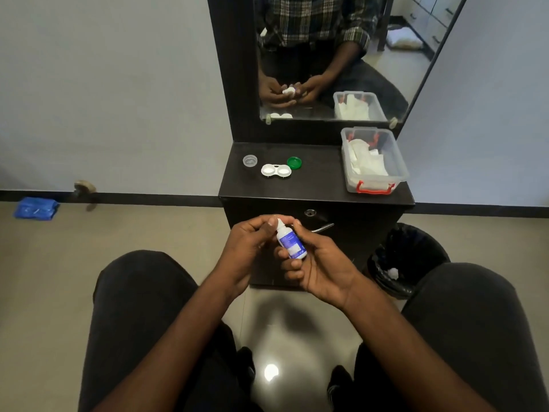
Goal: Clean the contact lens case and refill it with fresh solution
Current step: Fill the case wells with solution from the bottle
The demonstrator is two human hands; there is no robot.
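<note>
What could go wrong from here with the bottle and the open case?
1. The bottle is held over the lap, away from the case on the counter; a squeeze now would likely spill on the floor.
2. The right hand grips the bottle while the left hand pinches its tip; touching the nozzle could contaminate it.
3. The green cap and clear cap lie loose and could get knocked off.

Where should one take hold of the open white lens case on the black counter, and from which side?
Pinch the narrow bridge between the two round wells of the lens case, coming from above. It lies flat and low on the counter, wells facing up, so its sides give little to grip. The waist also keeps fingertips out of the wells.
</note>
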